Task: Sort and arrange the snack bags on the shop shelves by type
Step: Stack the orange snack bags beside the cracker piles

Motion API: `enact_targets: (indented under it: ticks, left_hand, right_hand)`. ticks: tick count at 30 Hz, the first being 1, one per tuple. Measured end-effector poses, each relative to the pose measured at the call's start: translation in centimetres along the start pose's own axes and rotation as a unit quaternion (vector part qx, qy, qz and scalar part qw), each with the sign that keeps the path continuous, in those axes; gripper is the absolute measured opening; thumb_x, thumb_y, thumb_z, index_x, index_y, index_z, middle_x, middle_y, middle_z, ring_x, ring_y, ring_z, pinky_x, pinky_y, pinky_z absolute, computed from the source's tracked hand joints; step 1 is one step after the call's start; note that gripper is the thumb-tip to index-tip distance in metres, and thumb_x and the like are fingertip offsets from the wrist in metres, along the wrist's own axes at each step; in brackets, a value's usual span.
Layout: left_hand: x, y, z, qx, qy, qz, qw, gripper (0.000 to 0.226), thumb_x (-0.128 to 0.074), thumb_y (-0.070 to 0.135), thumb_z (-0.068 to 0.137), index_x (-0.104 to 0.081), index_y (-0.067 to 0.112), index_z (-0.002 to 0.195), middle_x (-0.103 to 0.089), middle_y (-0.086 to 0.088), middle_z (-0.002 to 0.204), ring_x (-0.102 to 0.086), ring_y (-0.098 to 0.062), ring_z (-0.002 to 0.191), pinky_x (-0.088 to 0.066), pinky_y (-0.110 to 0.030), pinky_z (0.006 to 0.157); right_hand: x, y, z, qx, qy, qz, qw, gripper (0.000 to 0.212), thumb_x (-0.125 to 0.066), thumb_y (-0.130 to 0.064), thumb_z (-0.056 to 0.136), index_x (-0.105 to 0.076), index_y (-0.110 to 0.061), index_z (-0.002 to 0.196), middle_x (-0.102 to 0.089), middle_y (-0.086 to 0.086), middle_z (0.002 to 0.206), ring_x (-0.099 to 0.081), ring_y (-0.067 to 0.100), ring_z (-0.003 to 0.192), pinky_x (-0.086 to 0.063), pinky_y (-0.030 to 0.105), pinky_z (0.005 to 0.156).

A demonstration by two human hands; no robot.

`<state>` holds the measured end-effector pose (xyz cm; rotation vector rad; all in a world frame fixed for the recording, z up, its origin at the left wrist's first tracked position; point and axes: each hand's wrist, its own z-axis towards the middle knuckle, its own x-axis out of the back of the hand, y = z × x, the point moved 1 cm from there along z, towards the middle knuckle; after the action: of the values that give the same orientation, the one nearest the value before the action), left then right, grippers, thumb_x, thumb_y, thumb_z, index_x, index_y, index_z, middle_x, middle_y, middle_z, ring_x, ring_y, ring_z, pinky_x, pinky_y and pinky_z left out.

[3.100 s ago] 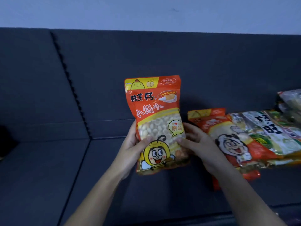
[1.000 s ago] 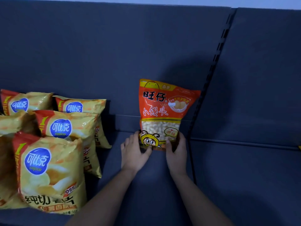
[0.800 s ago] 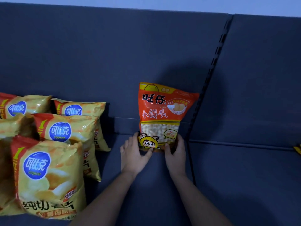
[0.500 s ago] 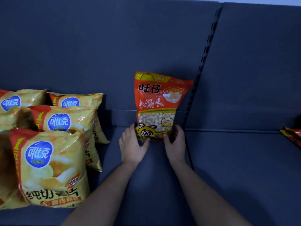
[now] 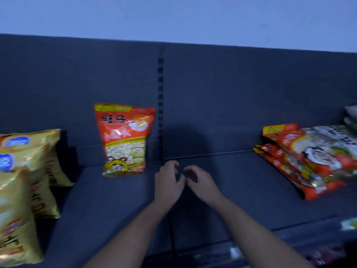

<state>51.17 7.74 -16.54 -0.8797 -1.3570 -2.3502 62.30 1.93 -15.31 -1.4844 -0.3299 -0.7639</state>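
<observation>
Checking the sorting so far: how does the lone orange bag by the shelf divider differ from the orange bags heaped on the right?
The lone orange bag stands upright against the back panel; the heaped orange bags lie flat, overlapping. The lone one stands apart from other bags; the heap touches greenish packs. Both are orange with cartoon faces.

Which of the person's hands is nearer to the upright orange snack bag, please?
Left. The left hand sits just right of the upright orange snack bag; the right hand is further right.

A dark grey shelf (image 5: 222,190) runs left to right, its back panel (image 5: 77,84) rising behind. A slotted upright (image 5: 160,105) divides the panel, and a pale blue wall (image 5: 173,16) shows above in dim light.
</observation>
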Motion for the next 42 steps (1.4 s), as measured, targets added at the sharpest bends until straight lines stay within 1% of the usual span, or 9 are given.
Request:
enact_targets:
  ticks: [6, 12, 19, 23, 25, 30, 34, 37, 42]
  left_hand:
    - [-12.6, 14.8, 0.1, 0.005, -0.184, -0.165, 0.969, 0.007, -0.055, 0.015, 0.087, -0.057, 0.019, 0.093, -0.064, 0.002, 0.091, -0.061, -0.021, 0.091, -0.048, -0.037, 0.083]
    - [-20.4, 24.7, 0.6, 0.085, -0.294, -0.251, 0.918, 0.013, -0.057, 0.024, 0.09, -0.059, 0.014, 0.097, -0.062, -0.005, 0.102, -0.056, -0.016, 0.093, -0.038, -0.024, 0.071]
    - [-25.5, 27.6, 3.0, 0.174, -0.309, -0.354, 0.865, 0.042, -0.061, 0.038, 0.088, -0.054, 0.018, 0.125, -0.063, 0.002, 0.118, -0.06, -0.013, 0.1, -0.046, -0.021, 0.072]
    - [-27.4, 28.3, 4.8, 0.229, -0.268, -0.369, 0.86, 0.054, -0.073, 0.047, 0.076, -0.057, 0.016, 0.118, -0.06, -0.001, 0.122, -0.058, -0.021, 0.111, -0.048, -0.034, 0.095]
    - [-28.1, 28.5, 5.3, 0.233, -0.251, -0.307, 0.888, 0.072, -0.073, 0.049, 0.074, -0.046, 0.013, 0.13, -0.044, -0.004, 0.135, -0.04, -0.024, 0.128, -0.039, -0.037, 0.105]
    - [-29.3, 28.3, 5.7, 0.246, -0.23, -0.3, 0.892, 0.083, -0.076, 0.046, 0.071, -0.036, 0.019, 0.139, -0.025, -0.003, 0.144, -0.022, -0.024, 0.137, -0.032, -0.04, 0.109]
    - [-29.0, 28.2, 6.0, 0.297, -0.254, -0.406, 0.826, 0.085, -0.086, 0.043, 0.048, -0.05, 0.029, 0.124, -0.049, -0.004, 0.133, -0.055, -0.025, 0.115, -0.052, -0.041, 0.088]
    - [-27.9, 28.2, 6.1, 0.285, -0.259, -0.444, 0.809, 0.049, -0.076, 0.017, 0.075, -0.054, 0.022, 0.118, -0.067, -0.004, 0.108, -0.067, -0.02, 0.089, -0.053, -0.028, 0.062]
    - [-24.2, 27.3, 5.8, 0.259, -0.24, -0.463, 0.813, 0.038, -0.07, 0.008, 0.08, -0.058, 0.025, 0.111, -0.072, -0.005, 0.101, -0.071, -0.022, 0.085, -0.057, -0.031, 0.067]
  right_hand:
    - [16.0, 8.5, -5.7, -0.043, 0.125, -0.097, 0.986, 0.028, -0.054, 0.005, 0.082, -0.066, -0.003, 0.106, -0.065, 0.011, 0.108, -0.057, 0.02, 0.104, -0.036, 0.016, 0.086]
    - [27.3, 14.7, -10.1, -0.093, 0.254, -0.031, 0.962, 0.024, -0.052, 0.01, 0.084, -0.059, -0.012, 0.09, -0.059, -0.005, 0.084, -0.057, 0.013, 0.079, -0.042, 0.008, 0.067]
    - [34.3, 18.3, -9.1, -0.078, 0.331, -0.065, 0.938, 0.021, -0.057, -0.002, 0.087, -0.062, -0.013, 0.104, -0.058, 0.004, 0.106, -0.054, 0.019, 0.101, -0.044, 0.03, 0.089]
    - [36.6, 20.6, -7.1, -0.193, 0.291, -0.125, 0.929, 0.036, -0.059, -0.022, 0.09, -0.056, -0.006, 0.123, -0.056, 0.011, 0.121, -0.051, 0.027, 0.114, -0.042, 0.038, 0.097]
    - [37.5, 21.4, -6.1, -0.242, 0.255, -0.131, 0.927, 0.038, -0.059, -0.03, 0.09, -0.058, -0.005, 0.119, -0.059, 0.013, 0.118, -0.054, 0.028, 0.108, -0.045, 0.036, 0.09]
    - [38.8, 22.3, -4.4, -0.282, 0.194, -0.107, 0.934, 0.035, -0.056, -0.036, 0.091, -0.061, -0.007, 0.11, -0.06, 0.008, 0.104, -0.053, 0.021, 0.093, -0.039, 0.027, 0.076]
    - [39.2, 22.7, -3.8, -0.29, 0.15, -0.11, 0.939, 0.036, -0.058, -0.042, 0.089, -0.06, -0.008, 0.1, -0.06, 0.005, 0.092, -0.053, 0.017, 0.082, -0.039, 0.026, 0.069]
    - [39.3, 22.0, -3.4, -0.283, 0.103, -0.022, 0.953, 0.036, -0.065, -0.044, 0.083, -0.063, -0.009, 0.086, -0.063, 0.002, 0.078, -0.058, 0.011, 0.063, -0.042, 0.019, 0.051]
    - [37.6, 20.4, -3.3, -0.241, 0.041, 0.142, 0.959, 0.023, -0.07, -0.034, 0.081, -0.068, -0.012, 0.084, -0.072, 0.003, 0.081, -0.067, 0.009, 0.063, -0.05, 0.016, 0.052]
